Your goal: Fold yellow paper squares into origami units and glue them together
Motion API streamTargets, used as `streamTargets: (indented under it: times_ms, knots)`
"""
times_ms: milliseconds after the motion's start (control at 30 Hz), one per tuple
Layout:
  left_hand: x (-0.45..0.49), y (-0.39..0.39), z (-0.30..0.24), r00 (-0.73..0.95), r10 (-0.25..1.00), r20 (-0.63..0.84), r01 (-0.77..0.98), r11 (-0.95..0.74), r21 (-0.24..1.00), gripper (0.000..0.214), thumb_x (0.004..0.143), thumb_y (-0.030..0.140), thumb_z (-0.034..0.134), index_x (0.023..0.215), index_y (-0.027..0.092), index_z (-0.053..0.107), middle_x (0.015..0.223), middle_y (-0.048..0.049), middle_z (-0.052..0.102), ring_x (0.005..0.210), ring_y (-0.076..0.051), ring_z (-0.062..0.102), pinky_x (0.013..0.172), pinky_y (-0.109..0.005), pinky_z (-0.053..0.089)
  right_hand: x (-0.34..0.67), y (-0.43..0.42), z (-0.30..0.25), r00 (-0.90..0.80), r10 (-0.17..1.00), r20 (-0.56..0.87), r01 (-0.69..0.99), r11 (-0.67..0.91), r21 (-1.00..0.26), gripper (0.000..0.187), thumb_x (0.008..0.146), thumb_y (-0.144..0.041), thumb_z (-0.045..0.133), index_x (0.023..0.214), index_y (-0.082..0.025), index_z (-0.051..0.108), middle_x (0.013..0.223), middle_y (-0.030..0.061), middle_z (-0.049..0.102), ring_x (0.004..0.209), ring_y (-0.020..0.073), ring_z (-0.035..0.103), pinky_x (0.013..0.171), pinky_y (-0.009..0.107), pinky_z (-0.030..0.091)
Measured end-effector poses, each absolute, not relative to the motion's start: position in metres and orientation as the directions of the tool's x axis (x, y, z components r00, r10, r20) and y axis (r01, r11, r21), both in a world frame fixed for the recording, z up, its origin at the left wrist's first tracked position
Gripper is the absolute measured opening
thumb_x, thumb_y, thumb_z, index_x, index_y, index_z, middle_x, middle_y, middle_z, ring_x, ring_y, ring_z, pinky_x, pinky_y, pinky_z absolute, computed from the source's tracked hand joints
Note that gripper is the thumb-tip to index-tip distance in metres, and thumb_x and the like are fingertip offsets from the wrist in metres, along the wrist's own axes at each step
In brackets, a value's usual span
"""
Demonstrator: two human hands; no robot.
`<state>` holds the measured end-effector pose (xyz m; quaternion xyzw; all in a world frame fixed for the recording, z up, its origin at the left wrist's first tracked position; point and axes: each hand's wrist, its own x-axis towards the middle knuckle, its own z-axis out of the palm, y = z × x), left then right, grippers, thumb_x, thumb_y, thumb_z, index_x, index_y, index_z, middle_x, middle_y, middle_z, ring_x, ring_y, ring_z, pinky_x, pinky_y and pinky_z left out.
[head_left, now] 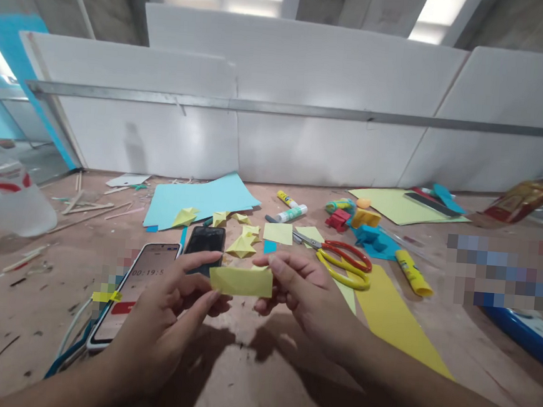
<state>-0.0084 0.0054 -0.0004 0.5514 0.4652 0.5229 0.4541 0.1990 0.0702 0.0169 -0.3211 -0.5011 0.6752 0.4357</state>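
A small folded piece of yellow paper (241, 281) is held up between my hands, above the front of the table. My left hand (173, 312) pinches its left end between thumb and fingers. At the right end, my right hand (304, 294) grips the upper corner with thumb and forefinger. Just behind the paper lie several folded yellow paper shapes (242, 245) and a flat yellow square (278, 233). Scissors (346, 259) with red and yellow handles rest to the right, partly over yellow paper strips (398, 323).
A phone (140, 281) showing a timer lies left, beside a dark phone (206, 243). Blue sheets (201, 198), glue sticks (292, 214) and a yellow tube (414, 274) lie farther back. Bottles stand at the left (18, 193) and right (526, 195). White panels (322, 151) border the table.
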Motion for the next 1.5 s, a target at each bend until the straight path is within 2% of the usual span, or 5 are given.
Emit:
streamTargets:
  times_ms: [200, 800, 1067, 1233, 1500]
  knots:
    - [-0.011, 0.006, -0.008, 0.011, 0.966, 0.256, 0.076, -0.257, 0.964, 0.018, 0.098, 0.03, 0.066, 0.115, 0.032, 0.071, 0.097, 0.0019, 0.079, 0.087, -0.013, 0.077, 0.08, -0.021, 0.061, 0.199, 0.064, 0.021, -0.455, 0.889, 0.051, -0.297, -0.097, -0.95, 0.034, 0.084, -0.05, 0.081, 0.095, -0.018, 0.077, 0.072, -0.0009, 0.073, 0.056, 0.0102, 0.071, 0.056, 0.019, 0.056]
    - [-0.027, 0.008, -0.017, 0.144, 0.813, 0.564, 0.48, -0.556, 0.679, 0.047, 0.098, 0.012, 0.056, 0.138, 0.036, 0.052, 0.095, 0.0029, 0.077, 0.086, -0.009, 0.074, 0.083, -0.017, 0.054, 0.203, 0.065, 0.026, -0.453, 0.887, 0.087, -0.113, 0.039, -0.993, 0.024, 0.08, -0.037, 0.085, 0.074, -0.016, 0.074, 0.072, -0.0007, 0.07, 0.067, 0.0089, 0.065, 0.065, 0.019, 0.053]
    - [-0.021, 0.003, -0.001, 0.196, 0.765, 0.614, 0.718, -0.538, 0.442, 0.053, 0.096, 0.022, 0.062, 0.146, 0.027, 0.044, 0.047, 0.0164, 0.043, 0.035, -0.008, 0.041, 0.043, -0.017, 0.036, 0.199, 0.067, 0.017, -0.343, 0.934, 0.094, -0.09, 0.067, -0.994, 0.028, 0.083, -0.041, 0.082, 0.076, -0.016, 0.069, 0.074, -0.0012, 0.068, 0.069, 0.0112, 0.064, 0.066, 0.023, 0.052]
    - [-0.021, 0.002, 0.004, 0.476, 0.584, 0.657, 0.713, -0.694, 0.101, 0.034, 0.091, 0.013, 0.066, 0.121, 0.025, 0.06, 0.06, 0.0072, 0.071, 0.044, -0.012, 0.062, 0.05, -0.021, 0.044, 0.193, 0.06, 0.021, -0.328, 0.944, 0.016, -0.144, -0.033, -0.989, 0.035, 0.082, -0.043, 0.083, 0.071, -0.017, 0.063, 0.066, -0.0044, 0.061, 0.061, 0.0086, 0.056, 0.059, 0.021, 0.047]
    - [-0.028, 0.002, 0.0, 0.526, 0.551, 0.648, 0.648, -0.753, 0.114, 0.024, 0.086, 0.008, 0.068, 0.107, 0.02, 0.067, 0.075, -0.0044, 0.082, 0.06, -0.018, 0.075, 0.06, -0.024, 0.055, 0.191, 0.065, 0.015, -0.36, 0.932, -0.036, -0.335, -0.166, -0.927, 0.041, 0.082, -0.05, 0.083, 0.079, -0.019, 0.056, 0.063, -0.0041, 0.067, 0.053, 0.0099, 0.061, 0.053, 0.021, 0.051]
